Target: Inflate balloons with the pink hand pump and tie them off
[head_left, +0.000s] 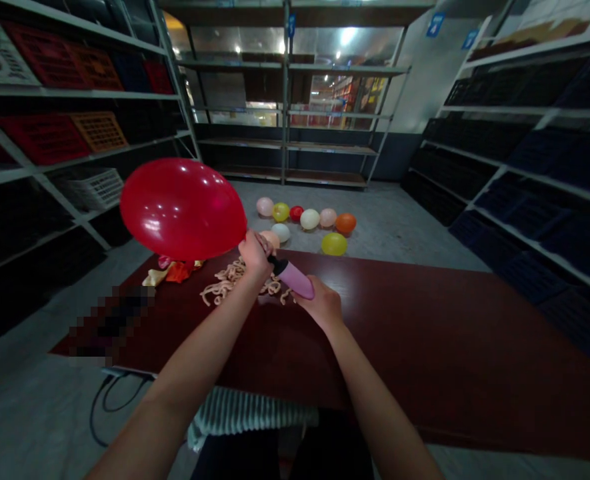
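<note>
Red balloon: large and inflated, in the left-centre of the frame, held above the table (395, 320); the balloon (182, 208) has its long axis running mostly sideways, dipping slightly toward the right, with its neck end pointing lower right.
Pump: near the centre of the frame, a lilac tube with a black end; the pump (295, 279) lies on a slant from upper left to lower right, its black end pointing up-left toward the balloon's neck.
Left hand: closed at the balloon's neck end (255, 255), fingers pinching there beside the pump's black end; the fingers hide how neck and pump meet.
Right hand: wrapped around the pump's lower-right end (322, 301); its fingertips are mostly hidden.
Tan strands: a loose, curled heap (219, 287) on the table, left of centre, partly behind the left hand.
Limp balloons: orange, pink and cream (179, 271), on the table below the red balloon.
Floor balloons: small inflated ones in several colours (309, 219), beyond the table's far edge, centre of the frame.
</note>
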The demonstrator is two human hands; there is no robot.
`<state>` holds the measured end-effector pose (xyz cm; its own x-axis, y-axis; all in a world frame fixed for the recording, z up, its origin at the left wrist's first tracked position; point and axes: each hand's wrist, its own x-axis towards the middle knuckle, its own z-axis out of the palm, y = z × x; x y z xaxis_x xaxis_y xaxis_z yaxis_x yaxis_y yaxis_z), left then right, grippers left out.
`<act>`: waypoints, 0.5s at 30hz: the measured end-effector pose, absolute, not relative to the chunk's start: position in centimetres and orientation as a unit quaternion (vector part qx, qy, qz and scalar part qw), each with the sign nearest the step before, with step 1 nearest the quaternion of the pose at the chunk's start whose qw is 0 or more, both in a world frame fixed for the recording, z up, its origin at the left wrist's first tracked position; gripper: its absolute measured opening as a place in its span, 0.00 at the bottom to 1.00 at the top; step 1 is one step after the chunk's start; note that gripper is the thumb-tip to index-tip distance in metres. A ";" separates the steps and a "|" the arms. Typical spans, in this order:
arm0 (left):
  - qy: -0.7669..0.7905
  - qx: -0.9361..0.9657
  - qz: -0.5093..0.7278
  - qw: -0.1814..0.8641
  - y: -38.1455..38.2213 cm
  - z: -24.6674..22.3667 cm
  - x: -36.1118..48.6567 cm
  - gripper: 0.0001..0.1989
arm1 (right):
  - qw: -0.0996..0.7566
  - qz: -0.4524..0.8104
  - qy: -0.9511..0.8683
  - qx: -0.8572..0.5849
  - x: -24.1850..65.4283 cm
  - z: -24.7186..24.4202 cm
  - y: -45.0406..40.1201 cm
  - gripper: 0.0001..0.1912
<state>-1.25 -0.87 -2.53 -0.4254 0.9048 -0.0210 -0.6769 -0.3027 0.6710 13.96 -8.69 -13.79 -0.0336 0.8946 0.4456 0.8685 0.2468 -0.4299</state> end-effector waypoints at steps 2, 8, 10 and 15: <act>0.303 0.165 0.791 0.506 -1.0 -3.1 -2.5 0.19 | 0.316 0.007 -0.737 -0.597 13.7 -13.8 -8.8 0.22; 0.295 0.141 0.811 0.485 -1.3 -3.3 -6.9 0.17 | 0.280 -0.030 -0.770 -0.573 13.3 -13.6 -9.1 0.25; 0.291 0.131 0.814 0.486 -1.4 -2.8 -8.7 0.17 | 0.275 -0.041 -0.778 -0.563 13.2 -13.7 -9.1 0.24; 0.283 0.125 0.823 0.476 -2.0 -0.5 -13.1 0.19 | 0.284 -0.052 -0.791 -0.539 13.4 -14.3 -9.0 0.22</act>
<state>-13.09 -1.97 -0.48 -0.5151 0.8548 -0.0630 -0.7132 -0.3866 0.5847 13.41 -9.03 -14.33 -0.2582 0.8230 0.5060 0.8823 0.4142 -0.2235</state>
